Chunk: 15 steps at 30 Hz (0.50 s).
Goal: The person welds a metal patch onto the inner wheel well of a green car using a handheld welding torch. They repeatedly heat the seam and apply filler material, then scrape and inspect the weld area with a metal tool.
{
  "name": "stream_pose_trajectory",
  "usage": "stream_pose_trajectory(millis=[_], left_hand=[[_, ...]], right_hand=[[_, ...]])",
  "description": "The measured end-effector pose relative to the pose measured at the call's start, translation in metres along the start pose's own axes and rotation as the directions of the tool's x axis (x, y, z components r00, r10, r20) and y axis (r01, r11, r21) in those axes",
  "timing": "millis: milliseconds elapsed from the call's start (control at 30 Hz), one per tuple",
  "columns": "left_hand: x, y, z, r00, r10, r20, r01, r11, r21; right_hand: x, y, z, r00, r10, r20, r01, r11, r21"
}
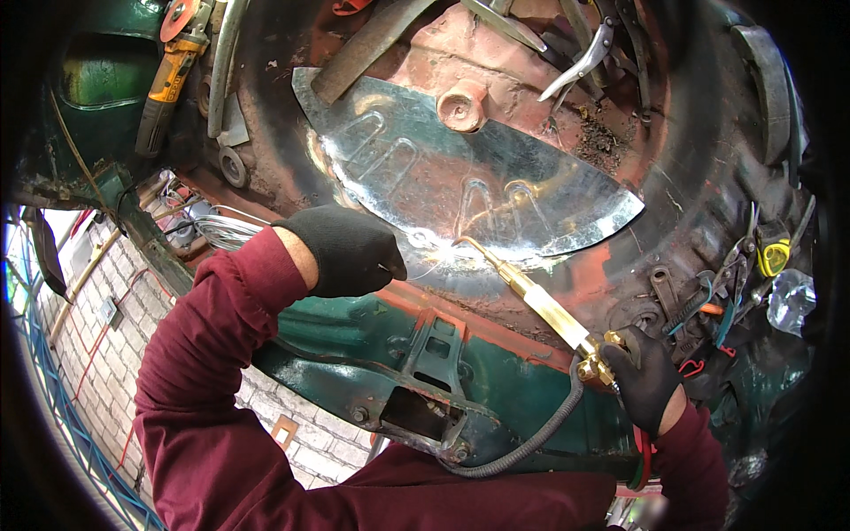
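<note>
Rusty red car-boot floor carries a shiny curved sheet-metal patch (469, 190). Right hand (645, 376) fingers clenched on brass gas torch (540, 301); left hand (350, 250) pinches thin filler wire (425, 270). Advise tip steady at seam.

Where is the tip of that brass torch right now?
The brass torch, held in the right hand, has its tip at the shiny metal patch's lower edge, beside the left hand.
</note>
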<state>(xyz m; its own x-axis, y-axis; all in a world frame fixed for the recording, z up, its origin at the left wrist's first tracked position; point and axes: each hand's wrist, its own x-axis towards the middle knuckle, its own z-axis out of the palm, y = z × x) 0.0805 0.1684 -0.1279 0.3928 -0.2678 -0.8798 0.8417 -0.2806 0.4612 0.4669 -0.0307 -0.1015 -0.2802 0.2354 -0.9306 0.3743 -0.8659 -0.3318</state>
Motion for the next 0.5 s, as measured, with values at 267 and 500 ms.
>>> stream_pose_trajectory(millis=[267,500], left_hand=[[0.002,-0.004,0.004,1.000,0.010,-0.011,-0.010,1.000,-0.003],[0.001,-0.007,0.006,0.998,0.056,-0.031,-0.056,0.998,0.009]], right_hand=[[0.000,-0.003,-0.001,1.000,-0.003,0.003,0.003,1.000,-0.017],[0.001,0.004,0.002,0.999,-0.033,-0.016,0.033,0.999,-0.036]])
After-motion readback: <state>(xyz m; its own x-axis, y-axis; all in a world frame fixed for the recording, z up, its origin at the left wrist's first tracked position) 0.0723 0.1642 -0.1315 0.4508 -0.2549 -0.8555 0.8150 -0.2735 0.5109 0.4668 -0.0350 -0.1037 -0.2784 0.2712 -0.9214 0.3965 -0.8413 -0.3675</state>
